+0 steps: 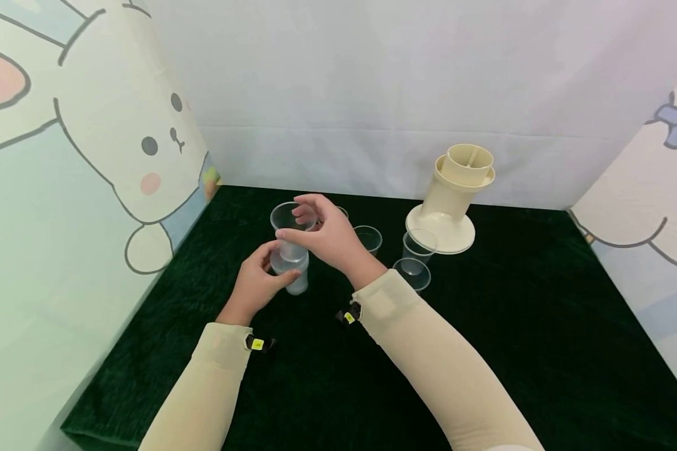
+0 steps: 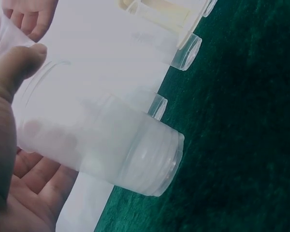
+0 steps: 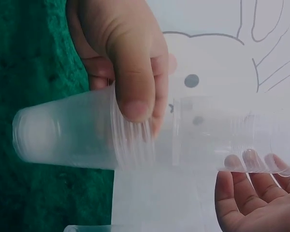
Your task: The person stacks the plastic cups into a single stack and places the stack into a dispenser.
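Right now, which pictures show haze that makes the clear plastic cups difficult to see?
Left wrist: haze washes out the clear plastic cups against the white backdrop; right wrist: milder haze, some walls faint; head: little haze, most rims readable against the dark green cloth.

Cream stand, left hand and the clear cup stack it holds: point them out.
Cream stand (image 1: 448, 202): head view, on its column.
Left hand (image 1: 256, 283): head view, on the mid-hand.
Clear cup stack (image 3: 82, 130): right wrist view, on the side wall.
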Available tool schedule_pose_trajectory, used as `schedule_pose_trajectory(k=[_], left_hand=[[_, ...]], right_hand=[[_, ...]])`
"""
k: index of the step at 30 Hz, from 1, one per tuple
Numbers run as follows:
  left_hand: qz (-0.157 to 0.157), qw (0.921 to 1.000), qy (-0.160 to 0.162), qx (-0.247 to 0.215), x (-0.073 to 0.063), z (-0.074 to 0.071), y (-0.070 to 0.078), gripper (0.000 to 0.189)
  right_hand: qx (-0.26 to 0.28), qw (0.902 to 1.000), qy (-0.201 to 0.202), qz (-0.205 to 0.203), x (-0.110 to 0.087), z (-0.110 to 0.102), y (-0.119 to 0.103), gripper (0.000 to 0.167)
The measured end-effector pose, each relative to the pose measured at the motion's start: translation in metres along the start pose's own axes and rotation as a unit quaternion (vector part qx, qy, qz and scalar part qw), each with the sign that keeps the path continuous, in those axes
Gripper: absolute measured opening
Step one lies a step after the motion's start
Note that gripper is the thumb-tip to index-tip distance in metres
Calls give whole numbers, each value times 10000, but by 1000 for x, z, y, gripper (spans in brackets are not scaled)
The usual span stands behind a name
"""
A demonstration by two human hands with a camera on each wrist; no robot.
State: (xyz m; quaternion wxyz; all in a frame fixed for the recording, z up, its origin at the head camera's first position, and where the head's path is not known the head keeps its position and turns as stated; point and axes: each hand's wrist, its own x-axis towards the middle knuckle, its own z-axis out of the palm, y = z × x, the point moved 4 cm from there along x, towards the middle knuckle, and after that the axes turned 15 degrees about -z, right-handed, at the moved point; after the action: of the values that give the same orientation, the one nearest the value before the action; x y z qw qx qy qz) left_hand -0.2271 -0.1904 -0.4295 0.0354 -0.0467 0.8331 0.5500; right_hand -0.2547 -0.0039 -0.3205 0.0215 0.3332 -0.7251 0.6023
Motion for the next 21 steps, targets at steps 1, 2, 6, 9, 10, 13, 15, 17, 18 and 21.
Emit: schedule_pose_trajectory(k=[1, 2, 6, 9, 10, 13, 15, 17, 18, 21], left_hand=[[-35, 10000, -11, -9, 0, 0, 0, 84], [-63, 10000, -13, -6, 0, 0, 0, 84], [-66, 9999, -64, -53, 0, 0, 0, 83], [-30, 9999, -59, -92, 0, 0, 0, 79], [-20, 9999, -55, -105, 0, 0, 0, 78], [28, 9999, -59, -133, 1, 0, 0, 76], [32, 9999, -53, -135, 1, 1, 0, 76], [32, 9999, -39, -110, 1, 1, 0, 76], [27, 9999, -27, -101, 1, 0, 0, 76], [69, 10000, 33, -59, 1, 0, 0, 75]], right_hand=[[-2, 10000, -9, 21, 0, 1, 0, 65], [-6, 10000, -2, 28, 0, 3, 1, 66], [89, 10000, -7, 21, 1, 10, 4, 64], [94, 9999, -37, 7, 3, 16, 7, 62], [59, 10000, -54, 25, 3, 18, 8, 62], [-83, 9999, -87, 84, 1, 22, 12, 63], [-146, 9998, -95, 117, 0, 24, 16, 65], [-150, 9998, -91, 137, -1, 25, 20, 66], [-143, 9997, -89, 152, -2, 25, 23, 66], [-111, 9996, -105, 248, -6, 27, 29, 66]])
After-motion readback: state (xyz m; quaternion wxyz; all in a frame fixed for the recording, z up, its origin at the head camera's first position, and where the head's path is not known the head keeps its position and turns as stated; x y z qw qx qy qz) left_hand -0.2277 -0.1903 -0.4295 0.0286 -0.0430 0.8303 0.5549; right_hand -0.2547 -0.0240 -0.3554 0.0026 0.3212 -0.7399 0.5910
